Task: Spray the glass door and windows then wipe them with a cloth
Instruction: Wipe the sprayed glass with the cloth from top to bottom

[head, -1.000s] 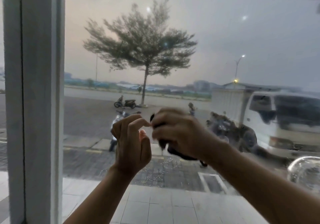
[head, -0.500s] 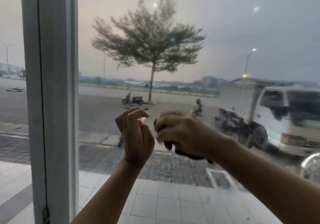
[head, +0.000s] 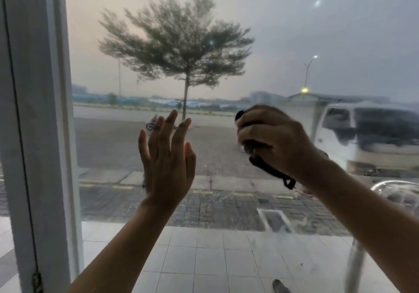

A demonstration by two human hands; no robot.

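So the person is standing right at the big clear glass window pane [head: 294,43], and the right hand [head: 274,143] is clutching a dark, bunched-up cloth [head: 267,168]. The fingers are curling tight round it, with a loose looped tail dangling below the fist. The wad is sitting about mid-pane, right of centre. I'm not able to tell if it's actually pressing on the glass or hovering just off it. The left hand [head: 167,163] is spread flat, fingers straight, holding nothing, raised toward the pane beside the cloth hand. Same deal there, contact is hard to call.

I'm reading this as the wiping step, and no spray bottle is showing in view. Fine speckled droplets [head: 204,202] are clinging low on the pane, under both hands, so that's where the wet is waiting.

Tips, for what they're worth: I'd be flattening that wad out a bit so more fabric is meeting the glass, and tucking the tail in so it isn't dragging streaks. Working top down in overlapping passes is making sense here, finishing through the droplet band and running right up to the wide white frame post [head: 40,111] on the left, where grime tends to be hiding. The bare palm is risking prints, so I'd be bracing it on the frame instead.
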